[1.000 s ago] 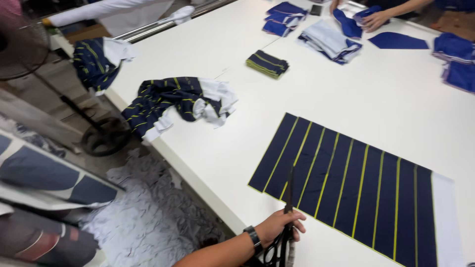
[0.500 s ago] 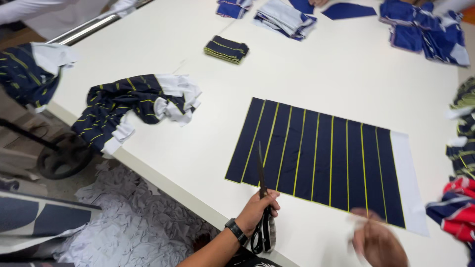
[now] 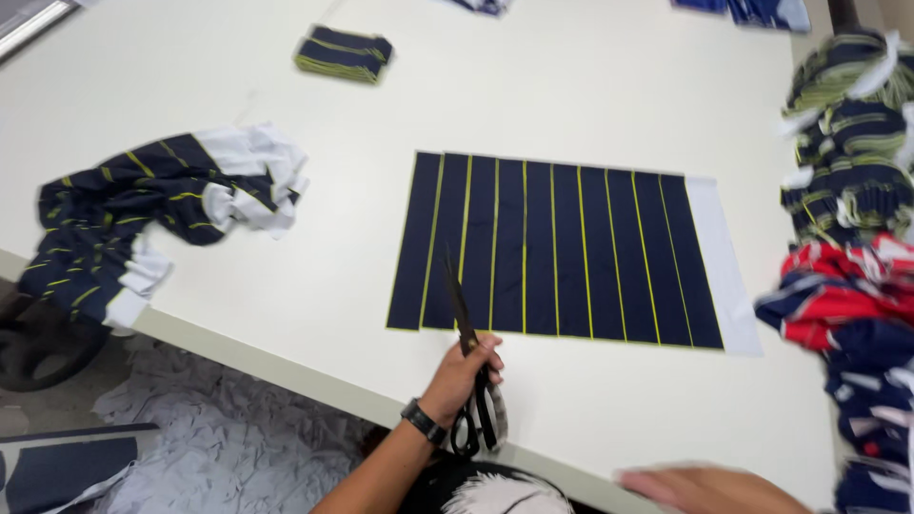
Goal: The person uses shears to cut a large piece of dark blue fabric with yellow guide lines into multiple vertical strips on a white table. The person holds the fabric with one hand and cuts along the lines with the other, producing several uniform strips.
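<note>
My left hand (image 3: 464,373), a dark watch on its wrist, grips black scissors (image 3: 465,328) by the handles at the table's near edge. The closed blades point away from me and lie over the near left part of a flat navy cloth panel (image 3: 562,247). The panel has thin yellow stripes and a white strip along its right side. My right hand (image 3: 709,487) is a blur low at the bottom right over the table edge. It touches nothing that I can make out.
On the white table (image 3: 590,86), a crumpled navy, yellow and white fabric heap (image 3: 157,214) hangs over the left edge. A folded striped stack (image 3: 343,52) lies at the back. Tall fabric piles (image 3: 847,247) stand at the right. White scraps (image 3: 219,447) cover the floor.
The view has swung right and closer to the panel. My left hand keeps the scissors at the panel's near edge. My right hand has come into view at the bottom right.
</note>
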